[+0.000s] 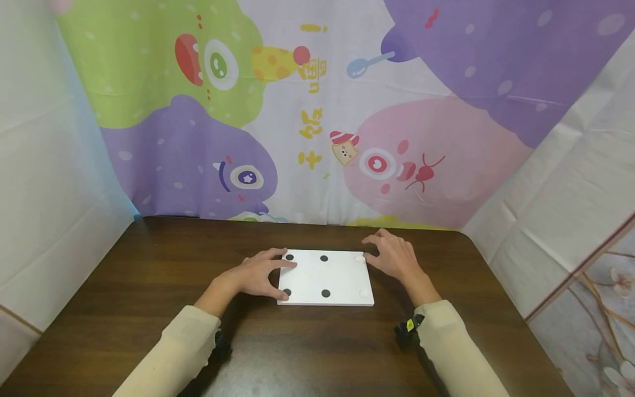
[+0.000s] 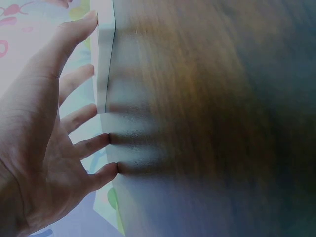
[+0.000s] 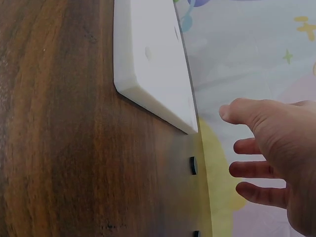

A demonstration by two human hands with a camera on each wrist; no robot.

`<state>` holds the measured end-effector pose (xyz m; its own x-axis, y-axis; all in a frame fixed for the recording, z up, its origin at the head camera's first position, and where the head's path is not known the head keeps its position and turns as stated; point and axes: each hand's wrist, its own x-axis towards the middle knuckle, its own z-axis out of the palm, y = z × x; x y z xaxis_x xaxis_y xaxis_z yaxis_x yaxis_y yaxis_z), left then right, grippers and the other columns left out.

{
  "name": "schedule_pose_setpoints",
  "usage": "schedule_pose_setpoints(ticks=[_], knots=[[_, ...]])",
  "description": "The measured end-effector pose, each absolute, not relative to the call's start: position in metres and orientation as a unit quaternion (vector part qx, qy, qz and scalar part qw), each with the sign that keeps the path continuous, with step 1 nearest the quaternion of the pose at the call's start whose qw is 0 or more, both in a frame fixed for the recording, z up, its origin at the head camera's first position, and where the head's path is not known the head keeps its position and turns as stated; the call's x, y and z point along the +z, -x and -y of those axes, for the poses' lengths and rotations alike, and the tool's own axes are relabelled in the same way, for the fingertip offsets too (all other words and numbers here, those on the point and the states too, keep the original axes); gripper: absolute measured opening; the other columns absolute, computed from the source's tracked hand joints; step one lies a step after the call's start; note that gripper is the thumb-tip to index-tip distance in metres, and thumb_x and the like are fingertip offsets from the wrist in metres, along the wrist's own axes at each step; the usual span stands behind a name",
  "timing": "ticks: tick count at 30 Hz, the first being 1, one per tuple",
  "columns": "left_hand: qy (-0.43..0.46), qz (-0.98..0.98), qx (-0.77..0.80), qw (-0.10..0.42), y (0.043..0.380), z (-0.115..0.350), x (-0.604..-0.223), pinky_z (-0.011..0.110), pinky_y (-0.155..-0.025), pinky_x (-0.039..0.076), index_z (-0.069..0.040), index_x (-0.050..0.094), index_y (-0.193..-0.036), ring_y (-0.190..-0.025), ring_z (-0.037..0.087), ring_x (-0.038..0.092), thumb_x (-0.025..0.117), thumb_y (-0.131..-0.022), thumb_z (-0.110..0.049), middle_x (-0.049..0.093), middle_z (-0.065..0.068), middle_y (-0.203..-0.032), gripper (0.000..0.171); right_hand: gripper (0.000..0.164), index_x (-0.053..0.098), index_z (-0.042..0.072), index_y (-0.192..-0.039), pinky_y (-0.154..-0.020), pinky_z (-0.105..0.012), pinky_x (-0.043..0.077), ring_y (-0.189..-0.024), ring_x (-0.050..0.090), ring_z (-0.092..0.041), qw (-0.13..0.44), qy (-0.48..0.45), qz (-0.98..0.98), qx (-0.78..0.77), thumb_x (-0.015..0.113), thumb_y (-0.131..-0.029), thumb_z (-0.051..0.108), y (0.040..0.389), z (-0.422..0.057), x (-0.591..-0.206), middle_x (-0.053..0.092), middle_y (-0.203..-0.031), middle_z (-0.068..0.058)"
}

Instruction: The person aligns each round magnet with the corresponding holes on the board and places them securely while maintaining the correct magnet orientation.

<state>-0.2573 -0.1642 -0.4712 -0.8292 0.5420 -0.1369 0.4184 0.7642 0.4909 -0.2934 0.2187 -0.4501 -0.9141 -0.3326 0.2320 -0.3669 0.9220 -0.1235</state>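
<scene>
A flat white rectangular board [image 1: 346, 277] lies on the table, with several black round spots [image 1: 326, 293] at its left and middle. Two pale round marks [image 1: 363, 294] show at its right end. My left hand [image 1: 253, 274] rests at the board's left end, fingers spread, with thumb and fingertips over its edge. Around the upper right corner, my right hand [image 1: 395, 257] has loosely bent fingers and holds nothing visible. The right wrist view shows that hand apart from the board and two small black discs [image 3: 193, 165] standing out on the table past the board's end.
The dark wooden table [image 1: 307, 347] meets a cartoon-printed cloth [image 1: 297, 193] at its back edge. Pale cloth walls [image 1: 59, 209] rise at both sides. A dark strapped device [image 1: 409, 326] sits at the right wrist.
</scene>
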Motion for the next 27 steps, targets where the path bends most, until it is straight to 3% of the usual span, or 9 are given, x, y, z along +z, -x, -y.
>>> schedule_pose_setpoints(ticks=[9, 16, 27], knots=[[-0.258, -0.931, 0.222, 0.135, 0.2558, 0.1637, -0.4695, 0.097, -0.121, 0.023, -0.021, 0.059, -0.165, -0.169, 0.056, 0.032, 0.089, -0.089, -0.054, 0.034, 0.02, -0.185, 0.088, 0.036, 0.082, 0.022, -0.135, -0.068, -0.045, 0.062, -0.085, 0.073, -0.027, 0.089, -0.171, 0.978, 0.078, 0.083, -0.1, 0.033, 0.2962, -0.2206, -0.4517, 0.077, -0.136, -0.014], [-0.26, -0.931, 0.218, 0.134, 0.2561, 0.1643, -0.4702, 0.097, -0.121, 0.024, -0.021, 0.058, -0.165, -0.169, 0.056, 0.031, 0.089, -0.089, -0.054, 0.033, 0.02, -0.185, 0.089, 0.039, 0.081, 0.021, -0.138, -0.063, -0.04, 0.059, -0.079, 0.068, -0.022, 0.073, -0.164, 0.981, 0.076, 0.083, -0.101, 0.032, 0.2977, -0.222, -0.4518, 0.076, -0.137, -0.015], [-0.261, -0.931, 0.217, 0.133, 0.2558, 0.1632, -0.4697, 0.097, -0.12, 0.024, -0.021, 0.058, -0.165, -0.168, 0.057, 0.032, 0.089, -0.088, -0.054, 0.034, 0.021, -0.184, 0.089, 0.042, 0.079, 0.019, -0.142, -0.065, -0.042, 0.06, -0.076, 0.064, -0.022, 0.041, -0.143, 0.986, 0.073, 0.082, -0.102, 0.032, 0.2993, -0.2239, -0.453, 0.074, -0.141, -0.017]])
